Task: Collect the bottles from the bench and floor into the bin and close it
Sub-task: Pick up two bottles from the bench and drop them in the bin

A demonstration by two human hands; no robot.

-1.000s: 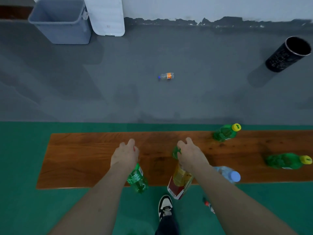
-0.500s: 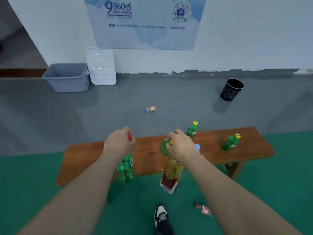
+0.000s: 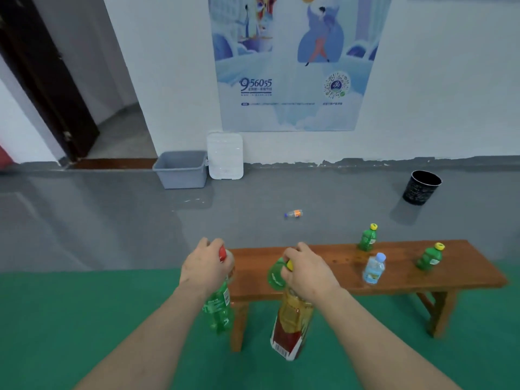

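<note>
The left hand (image 3: 206, 267) is clenched round the neck of a green bottle (image 3: 219, 308), while the right hand (image 3: 308, 273) pinches two at once, a small green bottle (image 3: 275, 274) and a big amber bottle (image 3: 291, 325) hanging below its fingers (image 3: 302, 249). That doubled hold looks the likelier to slip on the walk. The open bin (image 3: 181, 170) sits far beyond the fingers by the wall, its lid (image 3: 225, 156) leaning alongside, with the bench (image 3: 464, 274) and a stray floor bottle (image 3: 293, 213) between.

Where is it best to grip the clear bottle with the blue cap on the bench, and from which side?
Probably around the neck just under the blue cap, coming from above. The clear bottle stands upright on the bench, apart from both green bottles, so its top is free.
</note>
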